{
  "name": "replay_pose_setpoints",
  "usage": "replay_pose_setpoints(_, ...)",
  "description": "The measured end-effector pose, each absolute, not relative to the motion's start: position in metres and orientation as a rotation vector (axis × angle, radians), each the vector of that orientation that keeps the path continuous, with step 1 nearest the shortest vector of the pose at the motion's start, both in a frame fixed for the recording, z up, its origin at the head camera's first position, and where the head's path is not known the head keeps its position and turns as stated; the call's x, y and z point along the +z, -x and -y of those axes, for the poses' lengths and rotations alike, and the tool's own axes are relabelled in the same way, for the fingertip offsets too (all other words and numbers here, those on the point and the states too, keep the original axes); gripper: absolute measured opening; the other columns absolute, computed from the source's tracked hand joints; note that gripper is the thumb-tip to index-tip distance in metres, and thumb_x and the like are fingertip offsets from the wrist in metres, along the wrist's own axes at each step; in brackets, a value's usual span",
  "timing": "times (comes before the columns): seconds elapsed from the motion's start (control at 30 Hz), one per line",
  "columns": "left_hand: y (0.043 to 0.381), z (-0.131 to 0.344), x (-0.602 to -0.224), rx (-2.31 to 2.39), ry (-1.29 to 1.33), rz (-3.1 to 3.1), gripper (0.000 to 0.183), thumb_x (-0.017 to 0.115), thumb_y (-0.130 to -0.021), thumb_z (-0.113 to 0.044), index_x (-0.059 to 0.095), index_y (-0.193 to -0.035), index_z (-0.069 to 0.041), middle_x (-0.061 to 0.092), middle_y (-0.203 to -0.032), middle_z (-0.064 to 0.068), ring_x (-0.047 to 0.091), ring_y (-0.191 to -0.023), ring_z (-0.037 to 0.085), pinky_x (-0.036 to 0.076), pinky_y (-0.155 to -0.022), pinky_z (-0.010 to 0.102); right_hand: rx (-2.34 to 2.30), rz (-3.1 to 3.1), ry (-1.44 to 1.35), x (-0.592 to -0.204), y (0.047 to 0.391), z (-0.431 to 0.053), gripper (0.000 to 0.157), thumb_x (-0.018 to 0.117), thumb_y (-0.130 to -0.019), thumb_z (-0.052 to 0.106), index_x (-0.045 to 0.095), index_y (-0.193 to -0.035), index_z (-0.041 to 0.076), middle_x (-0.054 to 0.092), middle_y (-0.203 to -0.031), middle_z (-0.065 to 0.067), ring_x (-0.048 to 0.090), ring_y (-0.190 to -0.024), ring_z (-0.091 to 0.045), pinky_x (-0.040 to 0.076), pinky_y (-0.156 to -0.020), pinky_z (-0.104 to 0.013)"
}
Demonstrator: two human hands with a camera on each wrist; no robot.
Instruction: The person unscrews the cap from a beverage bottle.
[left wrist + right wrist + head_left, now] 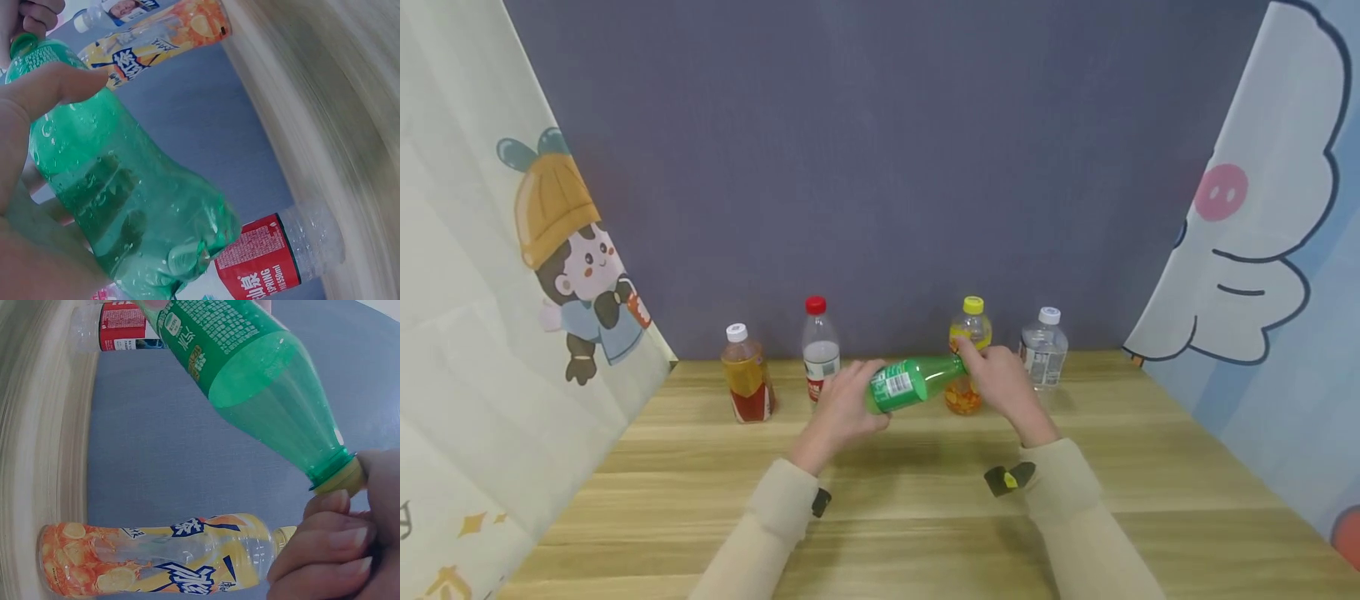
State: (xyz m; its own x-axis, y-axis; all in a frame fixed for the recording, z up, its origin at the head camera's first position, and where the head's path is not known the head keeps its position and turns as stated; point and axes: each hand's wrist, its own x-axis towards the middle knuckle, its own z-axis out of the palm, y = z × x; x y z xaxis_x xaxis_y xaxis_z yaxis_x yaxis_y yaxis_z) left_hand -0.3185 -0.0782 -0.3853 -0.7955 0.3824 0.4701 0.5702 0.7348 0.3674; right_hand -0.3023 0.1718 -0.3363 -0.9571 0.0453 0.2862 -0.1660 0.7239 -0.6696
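Observation:
A green plastic bottle [917,382] with a green label is held tilted above the table, its neck toward the right and higher than its base. My left hand [848,402] grips the lower body, the thumb lying across it in the left wrist view. At the other end, my right hand [1004,380] pinches the yellowish cap [342,481] between thumb and fingers. Behind the right hand stands a yellow-capped bottle [973,329] with an orange fruit label. A red-capped bottle [822,354] is partly hidden behind the left hand.
On the far left of the row stands an amber drink bottle [748,375] with a white cap. A clear white-capped bottle [1045,350] stands at the right. Behind them a dark grey cloth [880,167] rises from the back edge of the wooden table [925,533].

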Motion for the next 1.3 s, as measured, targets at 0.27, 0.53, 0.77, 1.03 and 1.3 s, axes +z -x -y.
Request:
replay_pose_setpoints(0.27,0.319,0.078,-0.386,-0.826,0.796,2.582,0.079,0.090,-0.068,-0.019,0.059,-0.140,-0.014,0.067,-0.126,0.006,0.060,-0.108,0.025,0.046,-0.093,0.050,1.075,2.574,-0.206,-0.337,0.303,-0.179,0.058,0.044,-0.104,0.049,0.037,-0.058,0.015,0.039,-0.053,0.002,0.036,-0.050,-0.016,0.035,-0.050,-0.032)
replay_pose_setpoints(0.53,0.318,0.075,-0.383,-0.922,0.828,2.584,0.077,0.090,-0.069,-0.013,0.061,-0.140,-0.013,0.068,-0.122,0.006,0.061,-0.102,0.021,0.052,-0.085,0.041,1.092,2.564,-0.297,-0.335,0.301,-0.186,0.058,0.042,-0.106,0.051,0.042,-0.061,0.013,0.036,-0.054,0.004,0.034,-0.050,-0.014,0.032,-0.047,-0.029)
replay_pose_setpoints(0.77,0.317,0.079,-0.381,-1.002,0.855,2.612,0.078,0.090,-0.069,-0.014,0.060,-0.142,-0.011,0.068,-0.125,0.007,0.061,-0.098,0.018,0.054,-0.083,0.037,1.054,2.537,-0.409,-0.336,0.301,-0.187,0.058,0.042,-0.107,0.049,0.067,-0.080,0.004,0.041,-0.059,0.000,0.039,-0.056,-0.017,0.036,-0.052,-0.032)
replay_pose_setpoints(1.03,0.319,0.085,-0.381,-1.161,0.896,2.667,0.075,0.090,-0.069,-0.020,0.063,-0.138,-0.015,0.069,-0.110,0.000,0.064,-0.095,0.023,0.054,-0.077,0.037,0.977,2.487,-0.530,-0.339,0.302,-0.186,0.049,0.047,-0.106,0.045,0.060,-0.079,0.006,0.048,-0.065,-0.001,0.045,-0.061,-0.019,0.039,-0.056,-0.034)
replay_pose_setpoints(1.3,0.321,0.082,-0.384,-0.970,0.862,2.659,0.081,0.091,-0.068,-0.022,0.057,-0.141,-0.015,0.065,-0.121,0.003,0.060,-0.104,0.020,0.050,-0.091,0.046,1.011,2.528,-0.439,-0.339,0.300,-0.183,0.052,0.048,-0.103,0.054,0.055,-0.076,0.010,0.047,-0.066,-0.002,0.045,-0.063,-0.020,0.039,-0.059,-0.035)
